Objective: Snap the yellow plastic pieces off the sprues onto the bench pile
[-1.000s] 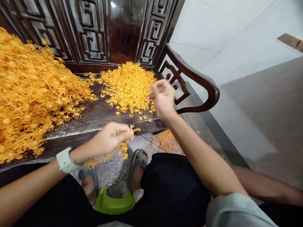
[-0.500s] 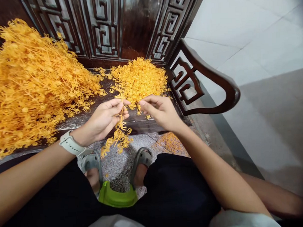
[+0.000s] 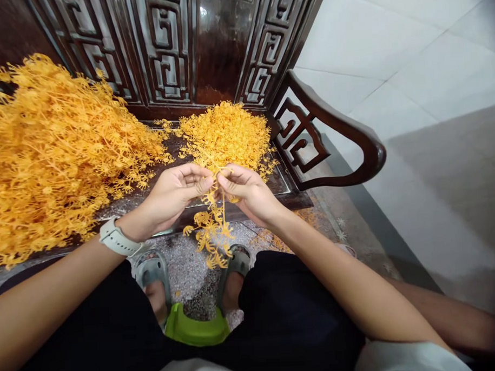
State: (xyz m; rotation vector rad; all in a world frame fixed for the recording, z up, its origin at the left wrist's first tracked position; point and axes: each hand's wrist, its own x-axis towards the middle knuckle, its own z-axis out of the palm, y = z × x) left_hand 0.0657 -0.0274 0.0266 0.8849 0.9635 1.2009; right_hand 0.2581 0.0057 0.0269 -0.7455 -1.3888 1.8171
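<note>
Left hand (image 3: 177,190) and right hand (image 3: 248,192) pinch one yellow sprig (image 3: 211,230)

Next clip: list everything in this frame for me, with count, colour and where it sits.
bench: one, dark carved wood, across the top
large heap: one, orange branched sprigs, left on the bench
small heap: one, orange loose pieces, right end of the bench
sprig: one, orange, hanging in front of the bench edge
floor scraps: few, orange, on the speckled floor below the bench
sandals: two, grey, on the speckled floor
green object: one, low between the sandals, partly hidden
watch: one, pale, left wrist
shorts: one, black, bottom
left hand: pinching the sprig's top
right hand: pinching the sprig's top too
</note>
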